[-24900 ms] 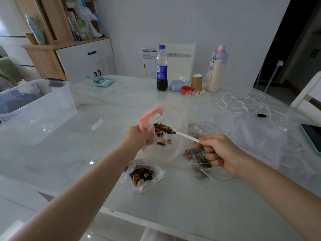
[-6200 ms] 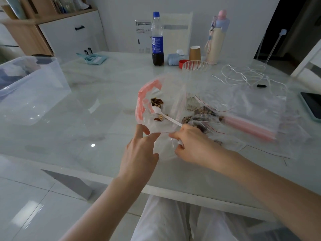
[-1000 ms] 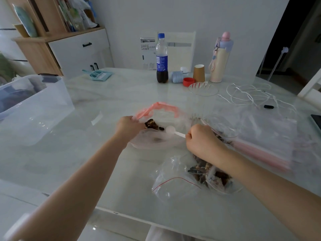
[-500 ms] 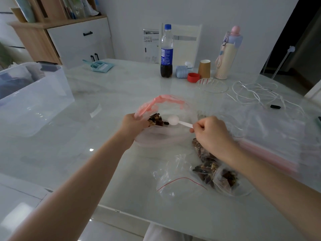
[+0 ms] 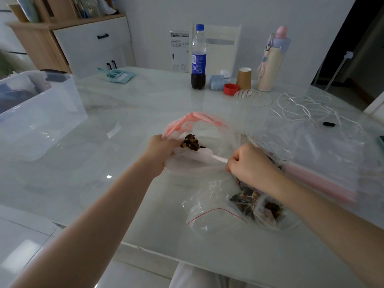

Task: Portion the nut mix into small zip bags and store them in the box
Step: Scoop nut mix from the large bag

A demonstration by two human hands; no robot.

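— While the left hand (image 5: pixel 160 151) grips the near edge of the big bag (image 5: pixel 199 142) with the pink zip strip, what is inside?
— Nut mix (image 5: pixel 191 143), a dark heap just beside those curled fingers; the bag's mouth stands open above the table (image 5: pixel 128 113)
— And the right hand (image 5: pixel 249 165)?
— Its fingers are clamped on the handle of a white spoon (image 5: pixel 207 153), whose bowl sits inside the big bag, at the heap's edge
— Where are the small bags?
— Filled ones (image 5: pixel 255 202) lie under the right wrist; a small clear one with a red line (image 5: pixel 209 213) lies just to their left
— The box?
— A clear box (image 5: pixel 39 113) stands well apart at far left; a soda bottle (image 5: pixel 198 57) stands at the back
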